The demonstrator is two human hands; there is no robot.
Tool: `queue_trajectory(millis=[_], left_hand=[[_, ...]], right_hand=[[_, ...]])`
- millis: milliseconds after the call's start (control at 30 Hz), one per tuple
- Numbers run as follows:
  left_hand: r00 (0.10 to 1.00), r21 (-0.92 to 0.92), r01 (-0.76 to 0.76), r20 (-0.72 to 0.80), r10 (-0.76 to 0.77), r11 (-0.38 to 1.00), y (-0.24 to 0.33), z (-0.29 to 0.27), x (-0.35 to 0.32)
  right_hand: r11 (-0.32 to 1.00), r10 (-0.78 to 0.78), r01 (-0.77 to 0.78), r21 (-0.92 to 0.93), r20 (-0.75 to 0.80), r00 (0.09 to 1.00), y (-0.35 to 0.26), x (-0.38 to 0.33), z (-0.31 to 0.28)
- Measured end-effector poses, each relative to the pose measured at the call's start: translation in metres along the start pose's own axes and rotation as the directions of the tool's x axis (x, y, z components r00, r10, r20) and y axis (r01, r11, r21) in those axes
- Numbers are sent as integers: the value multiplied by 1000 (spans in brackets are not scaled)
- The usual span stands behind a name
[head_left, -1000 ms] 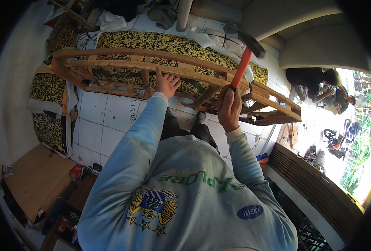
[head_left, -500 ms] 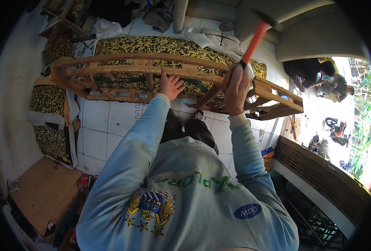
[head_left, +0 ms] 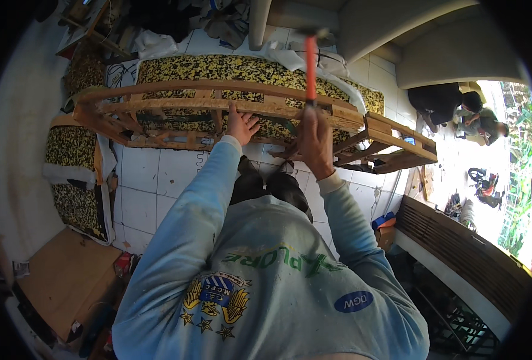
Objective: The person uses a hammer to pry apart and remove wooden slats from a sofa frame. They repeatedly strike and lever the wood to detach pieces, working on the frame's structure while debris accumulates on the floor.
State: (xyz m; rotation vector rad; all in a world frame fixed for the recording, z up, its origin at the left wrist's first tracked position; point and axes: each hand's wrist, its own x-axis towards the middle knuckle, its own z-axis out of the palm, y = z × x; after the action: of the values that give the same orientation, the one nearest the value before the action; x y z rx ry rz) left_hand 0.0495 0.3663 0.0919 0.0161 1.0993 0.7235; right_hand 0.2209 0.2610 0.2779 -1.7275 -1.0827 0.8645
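A long wooden frame (head_left: 170,106), like that of a sofa, stands before me across the picture. My right hand (head_left: 315,143) is wrapped round the handle of a hammer (head_left: 310,69). The orange-red shaft points up and away, and motion blurs its dark head. On the frame's near side my left hand (head_left: 239,127) is open, fingers spread and thumb up against the rail; I see nothing held in it. A zigzag wire spring (head_left: 201,159) hangs below the frame, left of that hand.
Behind the frame lies a long yellow-and-black patterned cushion (head_left: 188,67). Similar pieces (head_left: 68,147) stand at the left, above a brown board (head_left: 68,279). A slatted wooden panel (head_left: 458,240) is at the right. Two people (head_left: 437,103) sit farther off by the bright opening.
My right hand has moved left along the frame, and the hammer has swung from leaning right to nearly upright in the picture. My left hand has barely shifted.
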Motion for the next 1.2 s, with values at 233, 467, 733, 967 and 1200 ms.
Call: queue_trajectory(millis=[233, 467, 733, 967, 1200], left_hand=[[1000, 97, 27, -5, -27, 995, -7, 2, 12], [996, 219, 65, -76, -49, 974, -6, -8, 22], [990, 247, 47, -142, -12, 968, 0, -10, 29], [977, 320, 102, -213, -33, 942, 5, 8, 28], [982, 381, 58, -186, 15, 923, 3, -14, 29]], right_hand=[[964, -171, 202, 172, -179, 969, 111, -1, 22], [882, 471, -466, -65, 121, 874, 84, 13, 6], [874, -183, 223, 433, -132, 974, 15, 23, -8], [868, 481, -455, -201, 106, 870, 162, 4, 23], [929, -109, 146, 341, -124, 986, 10, 17, 3]])
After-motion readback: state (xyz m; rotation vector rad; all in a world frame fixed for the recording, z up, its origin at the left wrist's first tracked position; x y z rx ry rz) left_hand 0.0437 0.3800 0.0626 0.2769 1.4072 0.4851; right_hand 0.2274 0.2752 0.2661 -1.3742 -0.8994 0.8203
